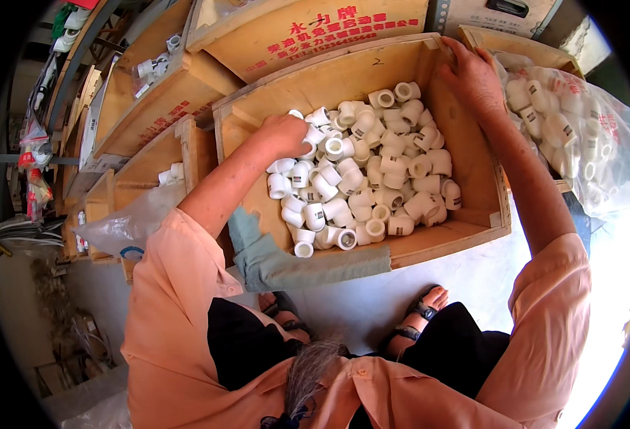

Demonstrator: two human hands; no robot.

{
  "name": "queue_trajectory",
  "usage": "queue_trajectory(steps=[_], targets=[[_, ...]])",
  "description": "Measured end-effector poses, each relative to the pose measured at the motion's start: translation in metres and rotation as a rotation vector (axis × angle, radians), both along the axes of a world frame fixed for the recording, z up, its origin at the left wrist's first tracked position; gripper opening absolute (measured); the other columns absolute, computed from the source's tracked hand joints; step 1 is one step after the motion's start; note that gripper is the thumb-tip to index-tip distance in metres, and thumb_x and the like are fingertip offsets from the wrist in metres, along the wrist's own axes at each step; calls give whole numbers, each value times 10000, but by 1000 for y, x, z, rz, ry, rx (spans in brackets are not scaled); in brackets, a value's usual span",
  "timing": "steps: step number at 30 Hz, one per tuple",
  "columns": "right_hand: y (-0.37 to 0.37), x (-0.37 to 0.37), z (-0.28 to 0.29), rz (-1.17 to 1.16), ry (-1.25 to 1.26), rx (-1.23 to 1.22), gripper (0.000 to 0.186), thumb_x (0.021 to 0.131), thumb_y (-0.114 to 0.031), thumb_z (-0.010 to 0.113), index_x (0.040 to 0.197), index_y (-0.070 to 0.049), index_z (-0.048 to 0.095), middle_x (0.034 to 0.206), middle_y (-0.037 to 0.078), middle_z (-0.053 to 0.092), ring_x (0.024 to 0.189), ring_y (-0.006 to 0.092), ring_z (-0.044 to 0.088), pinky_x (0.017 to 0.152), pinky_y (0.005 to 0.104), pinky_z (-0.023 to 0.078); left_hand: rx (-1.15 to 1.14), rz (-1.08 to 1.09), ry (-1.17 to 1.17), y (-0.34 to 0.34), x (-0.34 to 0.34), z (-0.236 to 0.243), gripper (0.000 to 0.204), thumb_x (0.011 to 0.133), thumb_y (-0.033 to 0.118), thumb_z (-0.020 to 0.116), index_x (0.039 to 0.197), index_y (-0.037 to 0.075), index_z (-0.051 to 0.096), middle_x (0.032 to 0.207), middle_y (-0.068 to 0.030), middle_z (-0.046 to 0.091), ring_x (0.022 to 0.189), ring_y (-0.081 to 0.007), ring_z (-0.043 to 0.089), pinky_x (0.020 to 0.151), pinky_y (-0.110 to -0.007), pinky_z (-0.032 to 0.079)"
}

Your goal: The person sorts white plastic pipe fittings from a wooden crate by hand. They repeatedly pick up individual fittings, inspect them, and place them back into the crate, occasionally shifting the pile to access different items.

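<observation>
A wooden box [472, 171] stands in front of me, holding a heap of white plastic elbow pipe fittings [361, 171]. Some of the fittings carry small dark printed labels. At the left side of the heap, my left hand [284, 134] reaches down onto the fittings; its fingertips are hidden, so I cannot tell whether it grips one. My right hand [472, 79] is hooked over the rim at the box's far right corner, fingers bent around the wood. A grey-green cloth [293, 264] covers part of the near left rim.
To the right, a clear plastic bag [579, 129] of white fittings sits in another wooden box. Further wooden boxes [165, 100] with a few fittings stack up at the left and behind. A loose plastic bag [133, 222] hangs at the left. My sandaled feet [419, 314] stand on the pale floor below.
</observation>
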State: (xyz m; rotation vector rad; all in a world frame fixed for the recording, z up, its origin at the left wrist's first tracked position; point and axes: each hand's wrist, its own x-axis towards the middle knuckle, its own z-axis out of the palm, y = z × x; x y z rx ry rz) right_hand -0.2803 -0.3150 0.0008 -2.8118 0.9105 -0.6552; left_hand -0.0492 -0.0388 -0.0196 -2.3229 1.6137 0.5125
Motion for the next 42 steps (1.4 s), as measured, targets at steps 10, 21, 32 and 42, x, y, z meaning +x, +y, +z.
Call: queue_trajectory(steps=[10, 21, 32, 42], targets=[[-6, -3, -7, 16, -22, -53, 475, 865, -208, 537, 1334, -139, 528, 974, 164, 708, 1002, 283, 653, 1114, 416, 344, 7, -115, 146, 14, -6, -28, 276, 781, 323, 748, 813, 54, 696, 840, -128, 693, 825, -315, 673, 731, -434, 521], [-16, -6, -14, 2, 7, -53, 497, 880, -278, 547, 1370, -218, 499, 948, 174, 705, 1007, 320, 647, 1111, 402, 371, 205, -134, 114, -16, -32, 18, 295, 786, 374, 738, 782, 81, 712, 822, -127, 706, 844, -292, 674, 749, -414, 513], [-12, -3, -11, -22, 23, -59, 505, 875, -284, 543, 1373, -219, 496, 971, 139, 710, 1053, 314, 623, 1100, 406, 375, 184, -368, 59, -16, -61, -9, 336, 794, 385, 734, 825, 50, 735, 827, -140, 706, 851, -306, 687, 732, -416, 525], [5, -3, 3, 27, -134, 9, 353, 879, -222, 571, 1197, -73, 610, 962, 218, 686, 932, 365, 655, 968, 445, 459, 163, -545, -51, -38, -77, -14, 310, 794, 365, 743, 856, 62, 742, 778, -108, 703, 789, -268, 695, 676, -397, 524]])
